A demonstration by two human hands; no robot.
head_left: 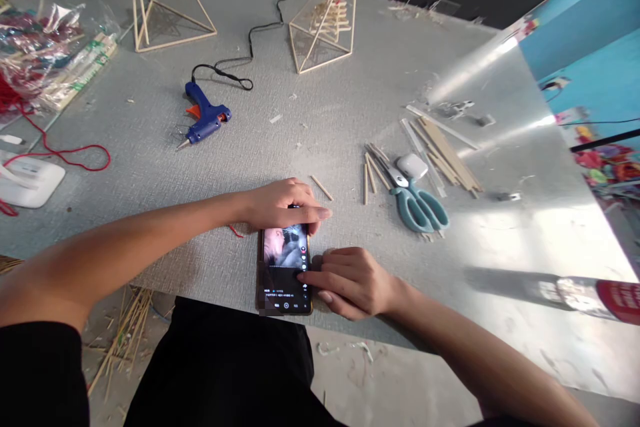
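Your left hand (283, 205) lies loosely curled over the top edge of the phone (284, 271), fingers resting on it. Your right hand (350, 280) is half closed against the phone's right side, one fingertip on the lit screen. The phone lies flat at the near edge of the surface (325, 113). Scissors (415, 200) lie beyond the phone to its right; the screen's text is too small to read.

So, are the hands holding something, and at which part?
The phone lies flat on the table. The left hand rests over its top edge; the right hand touches its right side. Neither lifts it.
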